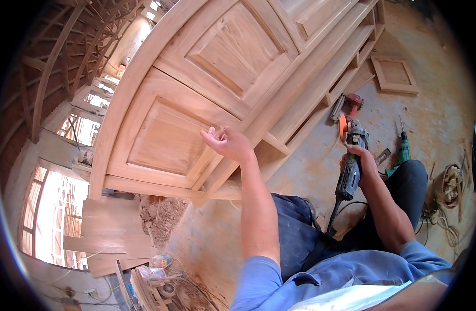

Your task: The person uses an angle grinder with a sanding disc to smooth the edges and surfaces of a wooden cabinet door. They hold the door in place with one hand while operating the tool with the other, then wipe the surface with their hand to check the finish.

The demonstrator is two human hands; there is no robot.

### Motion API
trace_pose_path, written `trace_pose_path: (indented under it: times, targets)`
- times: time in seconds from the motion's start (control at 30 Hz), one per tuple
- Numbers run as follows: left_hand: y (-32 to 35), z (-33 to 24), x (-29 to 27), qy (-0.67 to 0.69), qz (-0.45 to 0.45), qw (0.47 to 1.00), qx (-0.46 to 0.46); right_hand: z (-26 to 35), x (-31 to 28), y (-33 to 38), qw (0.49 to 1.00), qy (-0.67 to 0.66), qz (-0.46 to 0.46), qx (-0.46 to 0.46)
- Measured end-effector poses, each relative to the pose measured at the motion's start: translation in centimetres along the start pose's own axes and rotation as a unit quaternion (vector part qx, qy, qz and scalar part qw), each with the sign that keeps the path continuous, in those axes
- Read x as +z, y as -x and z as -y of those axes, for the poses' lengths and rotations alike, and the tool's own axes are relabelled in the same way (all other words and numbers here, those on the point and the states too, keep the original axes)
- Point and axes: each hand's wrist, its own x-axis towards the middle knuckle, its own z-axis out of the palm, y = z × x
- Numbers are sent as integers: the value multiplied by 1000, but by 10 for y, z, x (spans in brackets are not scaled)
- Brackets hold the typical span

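Clasping grinder (347,181) w/ part-hidden R hand (365,161); L hand (232,144) half-spread nr cabinet door (165,137), contact unclear

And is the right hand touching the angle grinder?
Touching. The head view shows the right hand gripping the dark body of the angle grinder, with the thumb lying across it and no gap between them.

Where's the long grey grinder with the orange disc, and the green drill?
Long grey grinder (348,180), head view: on its lower body.
Green pistol-shaped drill (404,150), head view: on its body.
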Motion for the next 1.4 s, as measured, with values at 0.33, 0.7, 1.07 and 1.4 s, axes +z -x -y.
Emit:
trace_pose_path:
  times: [0.33, 0.7, 1.07, 1.4]
  targets:
    - [-1, 0, 10, 9, 30, 999, 40, 1, -2, 1, 1000, -14, -16, 9]
    - [2, 8, 17, 105, 58, 992, -41, 5, -11, -2, 1000, 1, -10, -8]
    - [4, -3, 23, 159, 92, 978, -102, 6, -7, 1, 1000, -4, -19, 0]
    - [2, 11, -7, 231, 217, 938, -138, 6, -6, 11, 1000, 4, -4, -11]
